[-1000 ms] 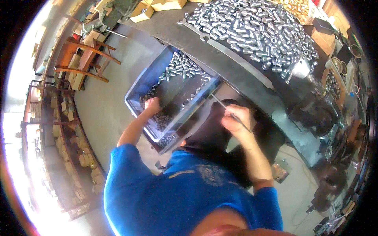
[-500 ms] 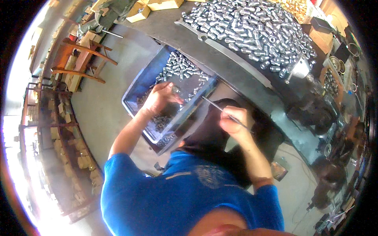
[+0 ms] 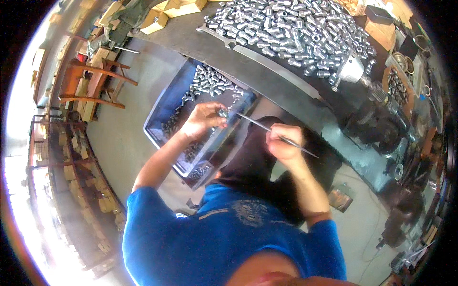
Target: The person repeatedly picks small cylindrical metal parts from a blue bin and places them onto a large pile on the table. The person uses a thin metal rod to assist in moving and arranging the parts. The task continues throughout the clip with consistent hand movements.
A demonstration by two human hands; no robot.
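A small shiny metal fitting point(image 3: 223, 113) is pinched between the thumb and fingers of my left hand point(image 3: 204, 120), above a blue plastic bin point(image 3: 155, 107). My right hand point(image 3: 285, 142) is closed around a slim pointed metal rod point(image 3: 257, 124), a scriber-like tool. The rod's tip points left at the fitting, close to it; whether they touch I cannot tell. Inside the bin lie loose metal fittings point(image 3: 210, 81), with darker ones partly hidden below my left wrist.
On the dark workbench point(image 3: 191, 40) rests a large heap of metal fittings point(image 3: 286, 33). A long wrench point(image 3: 267, 59) lies along its near side. Yellow boxes point(image 3: 181, 7) stand at the back. A wooden chair point(image 3: 95, 83) and laden shelves point(image 3: 71, 167) are at left.
My left hand has turned and lifted a fitting toward the rod. The rod tip has shifted slightly left, nearer that hand. The whole view has moved a little.
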